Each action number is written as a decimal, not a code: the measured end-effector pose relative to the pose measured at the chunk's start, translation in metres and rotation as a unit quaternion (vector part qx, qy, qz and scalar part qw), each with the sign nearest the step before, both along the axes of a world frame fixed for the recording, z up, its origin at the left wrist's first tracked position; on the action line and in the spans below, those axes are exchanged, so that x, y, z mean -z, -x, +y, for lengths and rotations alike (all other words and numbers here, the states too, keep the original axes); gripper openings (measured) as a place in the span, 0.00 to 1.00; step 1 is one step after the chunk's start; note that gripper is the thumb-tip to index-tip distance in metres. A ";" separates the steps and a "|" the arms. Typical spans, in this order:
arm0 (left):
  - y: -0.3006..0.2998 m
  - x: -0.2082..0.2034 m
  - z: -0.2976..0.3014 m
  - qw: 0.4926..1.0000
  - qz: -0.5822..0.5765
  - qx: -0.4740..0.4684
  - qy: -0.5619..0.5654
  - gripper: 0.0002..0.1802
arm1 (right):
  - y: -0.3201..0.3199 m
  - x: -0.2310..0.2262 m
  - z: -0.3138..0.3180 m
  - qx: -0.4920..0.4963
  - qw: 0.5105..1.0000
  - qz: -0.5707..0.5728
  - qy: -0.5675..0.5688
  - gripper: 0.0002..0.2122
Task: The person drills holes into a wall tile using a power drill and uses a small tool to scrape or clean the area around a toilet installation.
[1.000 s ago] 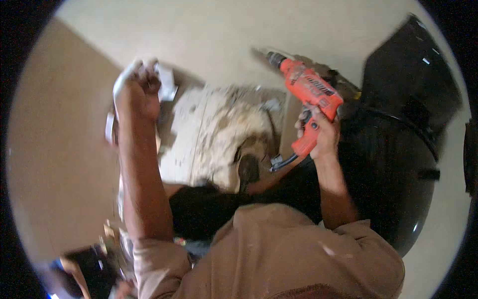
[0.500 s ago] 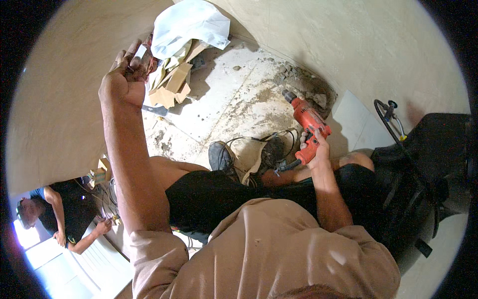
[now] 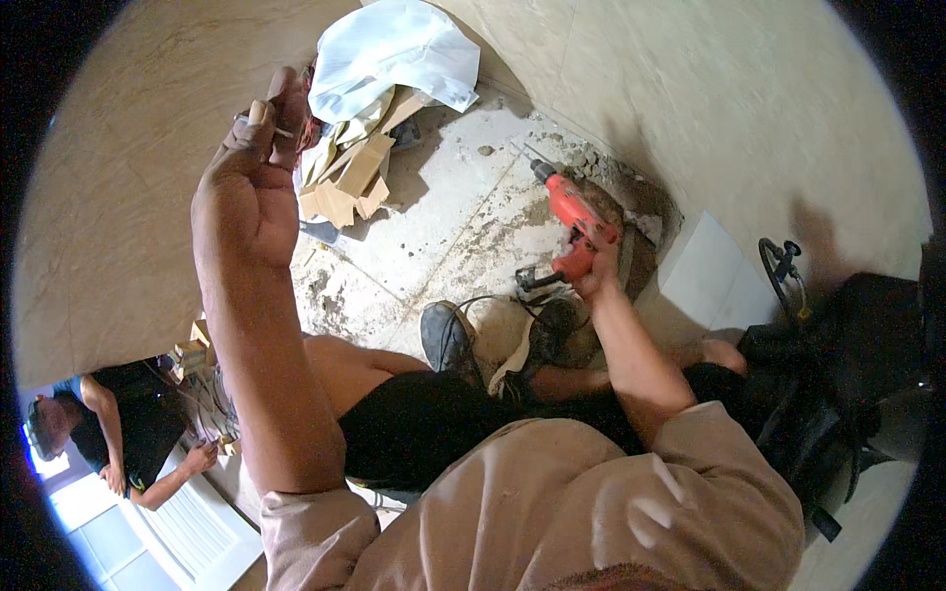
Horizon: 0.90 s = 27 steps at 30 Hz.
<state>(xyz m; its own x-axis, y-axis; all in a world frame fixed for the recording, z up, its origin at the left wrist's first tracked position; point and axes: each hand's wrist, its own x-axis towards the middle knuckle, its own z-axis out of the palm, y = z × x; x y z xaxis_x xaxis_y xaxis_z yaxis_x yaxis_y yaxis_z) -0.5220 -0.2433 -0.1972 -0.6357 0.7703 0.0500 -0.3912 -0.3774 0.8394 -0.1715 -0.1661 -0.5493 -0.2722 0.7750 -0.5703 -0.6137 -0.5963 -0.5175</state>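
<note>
Head view: the left hand is raised against the beige tiled wall, fingers curled, with a small pale wall plug and a thin screw pinched between thumb and fingertips. The pinched piece is held close to the wall surface – contact with the wall cannot be told.

The right hand is closed around the grip of an orange-red power drill, which is held low over the dusty grey floor. The drill's bit is pointed up and to the left, toward the corner; its black cable is looped just below the handle. The drill is seen near a rough broken patch of floor with rubble, not clearly touching it.

Between the two hands, a heap of torn brown cardboard pieces is lying on the floor, with a crumpled white plastic sheet draped above it. Dark shoes and black shorts of the seated person are seen below the drill – a tan shirt fills the lower edge. A black bag or case is set at the right. At lower left another person in a dark top is seen bent over a white panel, well apart.
</note>
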 end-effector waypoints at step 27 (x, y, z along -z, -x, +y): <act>-0.035 0.004 0.014 0.995 0.064 0.051 0.065 0.12 | 0.054 0.048 0.036 -0.361 0.895 -0.259 0.029 0.33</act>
